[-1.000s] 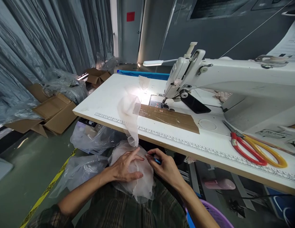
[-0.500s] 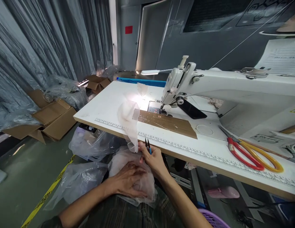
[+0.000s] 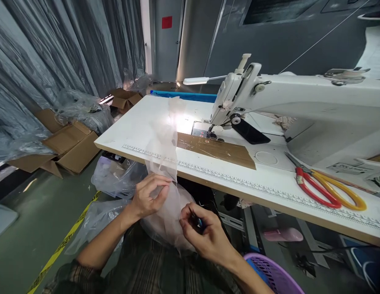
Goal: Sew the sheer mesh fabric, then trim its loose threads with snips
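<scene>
Sheer pale fabric (image 3: 165,151) hangs from the white table down over my lap. My left hand (image 3: 151,195) pinches the fabric's edge just below the table's front edge, with thumb and fingertips together. Lower and to the right, my right hand (image 3: 205,228) is closed, with small thread snips (image 3: 200,222) tucked in its palm, mostly hidden by the fingers. Its thumb and forefinger press together beside the fabric; whether they also grip the cloth I cannot tell. Beyond the hands, a white sewing machine (image 3: 235,98) stands on the table, its needle over a metal plate.
Large scissors (image 3: 327,188) with red and yellow handles lie on the table (image 3: 233,179) at right. Brown card (image 3: 217,150) lies before the needle plate. Cardboard boxes (image 3: 73,143) and plastic bags (image 3: 119,179) are at left. A purple basket (image 3: 276,273) stands below right.
My left hand has lifted off the fabric on my lap and now pinches its edge higher up. My right hand has moved down, the snips folded into its palm. More fabric is drawn straight.
</scene>
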Demonstrator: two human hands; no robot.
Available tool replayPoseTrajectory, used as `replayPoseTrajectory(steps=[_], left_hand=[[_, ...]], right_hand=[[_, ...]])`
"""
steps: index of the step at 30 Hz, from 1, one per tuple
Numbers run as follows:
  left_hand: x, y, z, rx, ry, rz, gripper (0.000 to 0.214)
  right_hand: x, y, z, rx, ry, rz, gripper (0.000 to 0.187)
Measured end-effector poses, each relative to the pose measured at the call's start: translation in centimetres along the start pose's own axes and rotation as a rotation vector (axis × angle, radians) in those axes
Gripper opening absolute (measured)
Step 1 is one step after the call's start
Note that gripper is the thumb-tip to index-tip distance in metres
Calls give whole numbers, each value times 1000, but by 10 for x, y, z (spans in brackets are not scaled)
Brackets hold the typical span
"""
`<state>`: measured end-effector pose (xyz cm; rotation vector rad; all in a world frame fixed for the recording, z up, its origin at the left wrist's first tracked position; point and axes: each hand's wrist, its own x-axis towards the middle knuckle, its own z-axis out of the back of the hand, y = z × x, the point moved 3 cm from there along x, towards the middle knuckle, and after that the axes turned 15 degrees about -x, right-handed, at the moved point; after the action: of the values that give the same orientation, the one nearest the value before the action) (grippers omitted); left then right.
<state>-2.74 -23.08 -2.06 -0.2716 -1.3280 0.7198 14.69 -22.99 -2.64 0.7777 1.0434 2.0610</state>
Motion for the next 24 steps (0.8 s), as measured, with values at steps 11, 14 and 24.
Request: replayPoseTrajectory(steps=[11, 14, 24], left_hand=[[-27, 27, -16, -431, 252, 808, 45], [-32, 26, -8, -370, 161, 893, 38], [-51, 17, 6, -420, -43, 975, 40]], right_hand=[[-9, -24, -4, 1, 183, -53, 5], [5, -32, -1, -2, 164, -72, 10], [53, -47, -26, -65, 272, -82, 50]])
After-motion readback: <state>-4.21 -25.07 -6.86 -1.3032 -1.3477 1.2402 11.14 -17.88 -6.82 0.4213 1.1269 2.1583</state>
